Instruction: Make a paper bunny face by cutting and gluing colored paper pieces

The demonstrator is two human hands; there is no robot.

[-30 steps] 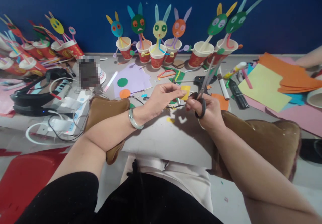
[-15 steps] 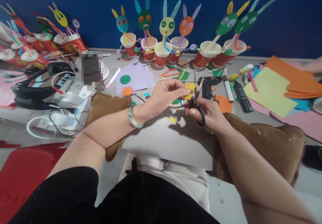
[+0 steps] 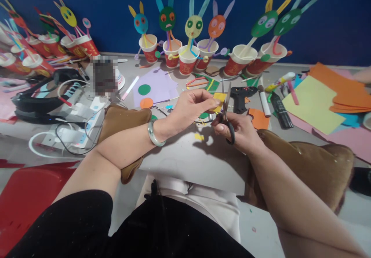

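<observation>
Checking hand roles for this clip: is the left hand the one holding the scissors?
No, the right hand holds the scissors.

Small yellow paper piece (image 3: 219,100) held up, black-handled scissors (image 3: 226,115) upright, blades parted

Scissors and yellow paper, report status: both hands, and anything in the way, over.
Left hand pinching yellow paper. Right hand holding scissors, blades parted at paper's edge. Black glue gun close by, seemingly not obstructing.
</observation>
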